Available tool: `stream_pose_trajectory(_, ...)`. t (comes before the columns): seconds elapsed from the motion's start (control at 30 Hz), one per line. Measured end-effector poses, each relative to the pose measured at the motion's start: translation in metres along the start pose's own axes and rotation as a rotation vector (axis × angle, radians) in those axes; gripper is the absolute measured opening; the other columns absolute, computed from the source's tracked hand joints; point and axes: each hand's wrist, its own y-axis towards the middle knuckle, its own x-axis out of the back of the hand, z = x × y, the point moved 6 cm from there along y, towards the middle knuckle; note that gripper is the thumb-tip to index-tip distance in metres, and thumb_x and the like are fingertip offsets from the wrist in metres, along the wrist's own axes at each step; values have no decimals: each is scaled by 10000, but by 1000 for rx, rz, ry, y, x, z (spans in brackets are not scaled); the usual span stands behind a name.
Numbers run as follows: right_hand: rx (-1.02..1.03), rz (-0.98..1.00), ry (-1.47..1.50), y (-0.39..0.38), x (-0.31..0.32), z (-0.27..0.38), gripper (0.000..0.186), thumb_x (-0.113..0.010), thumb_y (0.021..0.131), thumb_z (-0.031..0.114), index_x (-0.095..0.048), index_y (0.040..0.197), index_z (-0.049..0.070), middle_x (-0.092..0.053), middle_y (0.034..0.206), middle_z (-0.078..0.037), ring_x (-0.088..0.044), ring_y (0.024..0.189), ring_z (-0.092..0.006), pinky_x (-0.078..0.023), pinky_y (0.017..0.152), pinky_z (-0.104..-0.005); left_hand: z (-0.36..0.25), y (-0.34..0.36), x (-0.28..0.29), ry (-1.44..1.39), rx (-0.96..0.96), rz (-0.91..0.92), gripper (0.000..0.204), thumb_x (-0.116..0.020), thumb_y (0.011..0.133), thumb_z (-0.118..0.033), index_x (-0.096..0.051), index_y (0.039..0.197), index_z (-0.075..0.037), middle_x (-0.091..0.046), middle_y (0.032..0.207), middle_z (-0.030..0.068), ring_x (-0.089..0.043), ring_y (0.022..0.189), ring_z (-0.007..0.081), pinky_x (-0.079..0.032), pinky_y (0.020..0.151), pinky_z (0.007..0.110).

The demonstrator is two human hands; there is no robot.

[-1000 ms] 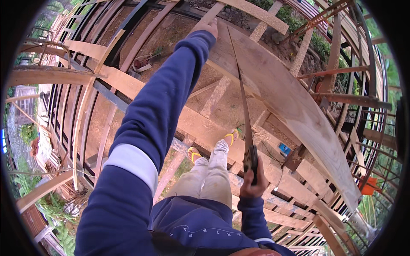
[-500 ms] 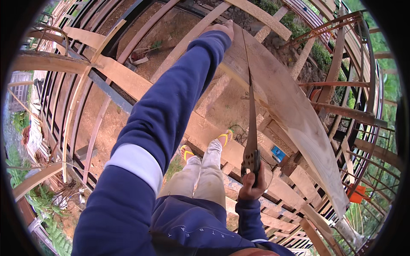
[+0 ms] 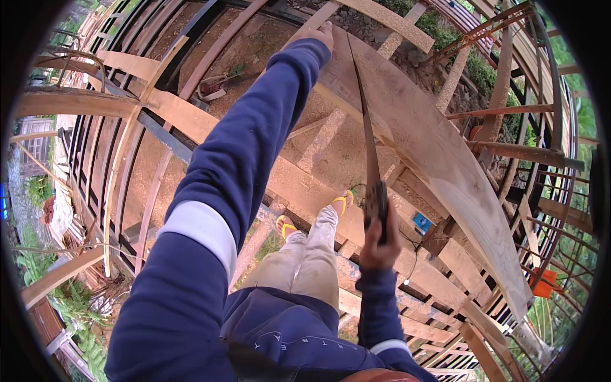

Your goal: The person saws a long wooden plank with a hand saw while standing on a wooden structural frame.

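Observation:
A handsaw (image 3: pixel 368 137) with a long, tapering blade lies across a wide wooden plank (image 3: pixel 433 143), its tip over the plank's far end. My right hand (image 3: pixel 380 247) is closed round the saw's dark handle, on the near side of the plank. At the far left end of the plank, my left hand (image 3: pixel 320 35) grips the wood beside the blade, the arm stretched out. The fingers under the board are partly hidden. Where the blade meets the edge, I cannot tell how deep any cut is.
My feet in yellow flip-flops (image 3: pixel 342 202) stand on wooden boards with gaps between them. Beams (image 3: pixel 184 118) cross the bare soil on the left. A small blue object (image 3: pixel 421 223) sits below the plank; an orange item (image 3: pixel 544 284) is at far right.
My right hand has pushed the saw forward, away from my body, so the handle is nearer the plank. My left hand keeps its hold on the plank; the whole view has shifted slightly.

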Motion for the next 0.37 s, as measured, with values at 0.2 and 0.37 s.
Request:
stream_pose_trajectory(0.2,64,-26,-186,71,-42,33,427,-567,944,83,-536,1360,-2,-690,1020,-258,-711,866,-195,-537,751,-303,5,-4,-10,-27,-45,64,855,-245,960,-660,-619,1232,58,-553,1301,319,-496,1284,435,-361,1107,471)
stream_pose_trajectory(0.37,-9,0,122,-38,8,-7,476,-507,969,88,-434,1408,-79,-632,1229,-273,-630,1151,-268,-528,938,-379,7,13,-11,74,-46,5,791,-250,942,-688,-594,1338,-96,-552,1329,285,-478,1303,432,-339,1128,460)
